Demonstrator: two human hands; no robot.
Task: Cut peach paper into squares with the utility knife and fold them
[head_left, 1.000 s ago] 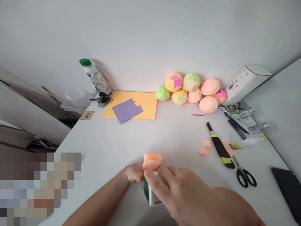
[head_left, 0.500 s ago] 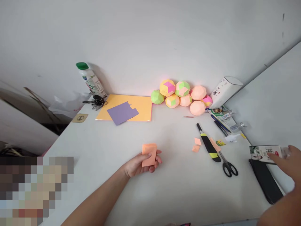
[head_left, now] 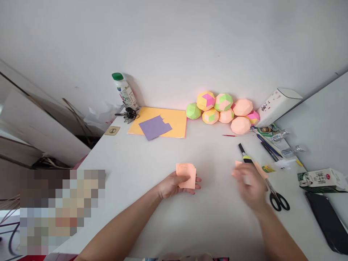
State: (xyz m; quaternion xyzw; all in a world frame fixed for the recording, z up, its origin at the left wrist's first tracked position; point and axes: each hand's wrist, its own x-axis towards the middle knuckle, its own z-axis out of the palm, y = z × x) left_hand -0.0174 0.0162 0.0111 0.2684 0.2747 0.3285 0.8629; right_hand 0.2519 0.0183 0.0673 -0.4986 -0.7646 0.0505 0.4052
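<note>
My left hand [head_left: 171, 185] grips a small stack of peach paper pieces [head_left: 188, 178], the thumb pressed on top and the edges slightly fanned. My right hand [head_left: 250, 185], blurred by motion, is over the small peach paper scraps [head_left: 238, 164]; whether it holds any of them I cannot make out. Beneath and beyond it lies a black and yellow utility knife [head_left: 247, 158], partly covered by the hand. Black-handled scissors [head_left: 279, 201] rest just right of the wrist, their blades partly under a peach strip [head_left: 261, 169].
Several faceted paper balls [head_left: 224, 102] are piled by the wall. A purple sheet [head_left: 154, 128] overlaps a yellow sheet [head_left: 176, 123] at back left, near keys [head_left: 130, 114] and a bottle [head_left: 125, 92]. Rightward are a milk carton [head_left: 317, 180], a black case [head_left: 327, 221], pens [head_left: 269, 146] and a glue bottle [head_left: 282, 165].
My right hand has moved left from the milk carton to the peach scraps. The carton now sits turned, with its side showing. The stack in my left hand is more fanned. The view has shifted.
</note>
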